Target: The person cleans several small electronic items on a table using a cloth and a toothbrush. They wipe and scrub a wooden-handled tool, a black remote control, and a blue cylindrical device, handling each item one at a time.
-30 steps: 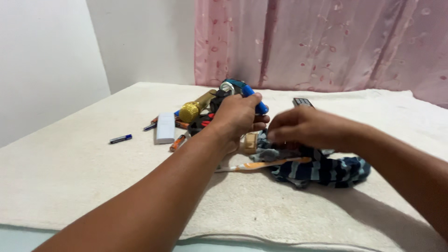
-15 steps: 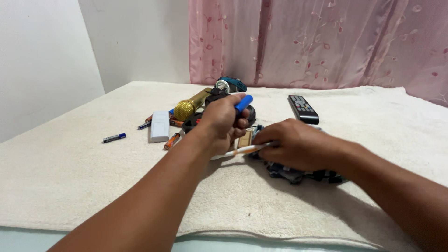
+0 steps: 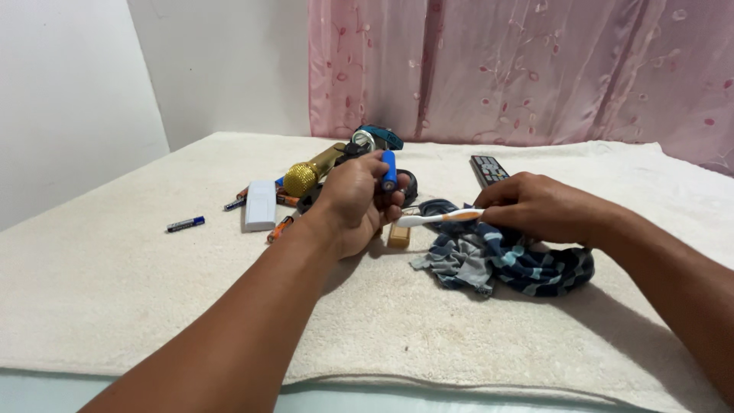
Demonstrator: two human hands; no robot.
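left hand point(image 3: 353, 200) clamps blue cylinder point(image 3: 389, 170), probably a battery; right hand point(image 3: 535, 206) pinches toothbrush point(image 3: 440, 219). keep bristles off striped cloth point(image 3: 505, 260).

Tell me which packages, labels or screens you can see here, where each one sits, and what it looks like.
No screens or signs in view.
White flat box: left of the left hand, on the cream towel; rectangular, plain white.
Small tan packet: just below the left hand; rectangular, brownish.
Blue battery: in the left hand's fingers; cylinder with a blue wrapper.
Loose battery: far left on the towel; blue and dark wrapper.
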